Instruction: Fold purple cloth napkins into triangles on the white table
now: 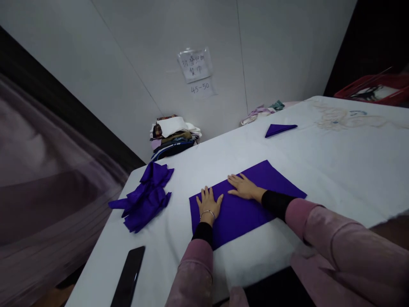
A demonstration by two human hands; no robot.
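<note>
A purple cloth [243,217] lies flat on the white-covered table as a long rectangle. My left hand [209,204] rests spread on its left end, fingers apart, a thin bracelet at the wrist. Palm down, my right hand [244,186] presses near the cloth's far edge, right of the left hand, with its fingers outstretched. To the left sits a crumpled heap of purple cloth [148,198], apart from both hands. A small purple cloth folded to a triangle [279,129] lies toward the back right.
A black phone [128,277] lies at the table's [179,264] front left. Behind the far edge are a stack of folded clothes [174,134] and more fabric [258,113]. A red basket [373,89] stands at the far right. A handwritten paper sign [195,65] hangs on the wall.
</note>
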